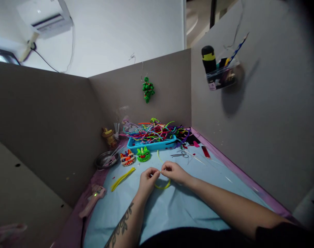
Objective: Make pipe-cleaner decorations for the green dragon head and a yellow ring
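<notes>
My left hand (149, 178) and my right hand (173, 172) meet over the middle of the blue cloth, thumbs and fingertips pinched nearly together. Between them they grip a yellow pipe cleaner (162, 187), which hangs below the fingers in a curved loop. A short yellow-green piece (159, 155) lies just beyond the fingertips. To the left rests a bundle of yellow pipe cleaners (122, 179). Behind it sit an orange-and-cream animal head (127, 158) and a green animal head (143, 154), both made of fuzzy stems. Scissors (181, 154) lie beyond my right hand.
A blue tray (151, 147) heaped with coloured pipe cleaners stands at the back. At left are a metal bowl (107, 160) and a pink glue gun (92, 199) with a lit green light. Grey partitions (143, 72) enclose the table; a clear holder (221, 77) hangs at right.
</notes>
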Demonstrator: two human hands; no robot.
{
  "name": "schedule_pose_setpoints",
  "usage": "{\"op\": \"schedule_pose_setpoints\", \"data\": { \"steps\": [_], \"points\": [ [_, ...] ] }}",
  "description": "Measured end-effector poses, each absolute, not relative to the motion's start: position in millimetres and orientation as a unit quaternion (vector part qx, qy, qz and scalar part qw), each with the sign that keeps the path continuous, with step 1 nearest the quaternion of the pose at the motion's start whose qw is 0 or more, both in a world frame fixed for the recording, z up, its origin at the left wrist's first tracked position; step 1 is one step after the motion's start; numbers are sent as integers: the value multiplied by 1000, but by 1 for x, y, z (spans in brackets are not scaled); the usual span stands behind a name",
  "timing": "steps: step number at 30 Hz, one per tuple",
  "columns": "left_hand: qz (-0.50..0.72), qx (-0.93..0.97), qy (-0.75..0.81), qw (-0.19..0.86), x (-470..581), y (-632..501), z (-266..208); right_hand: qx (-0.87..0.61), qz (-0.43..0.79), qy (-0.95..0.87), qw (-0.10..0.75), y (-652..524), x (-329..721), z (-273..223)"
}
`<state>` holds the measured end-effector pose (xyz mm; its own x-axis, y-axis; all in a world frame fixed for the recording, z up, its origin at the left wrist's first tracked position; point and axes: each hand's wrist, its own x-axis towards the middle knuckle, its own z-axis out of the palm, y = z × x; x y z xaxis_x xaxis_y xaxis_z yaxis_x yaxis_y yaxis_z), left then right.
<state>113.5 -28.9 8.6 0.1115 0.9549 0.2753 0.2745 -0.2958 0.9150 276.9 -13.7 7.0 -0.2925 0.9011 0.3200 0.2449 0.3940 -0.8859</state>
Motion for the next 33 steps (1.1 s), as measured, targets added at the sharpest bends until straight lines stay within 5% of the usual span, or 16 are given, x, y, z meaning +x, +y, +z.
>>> {"op": "schedule_pose_setpoints", "data": {
  "steps": [7, 17, 28, 33],
  "points": [
    [459, 667, 485, 332, 117, -34, 15, -387, 501, -651, 418, -9, 277, -1],
    [453, 607, 444, 480, 115, -30, 9, -328, 175, -808, 458, -26, 277, 18],
    [455, 591, 497, 443, 113, -25, 5, -433, 415, -645, 474, -4, 282, 9],
    [454, 602, 502, 423, 111, -24, 2, -431, 330, -702, 461, -9, 281, 9]
  ]
}}
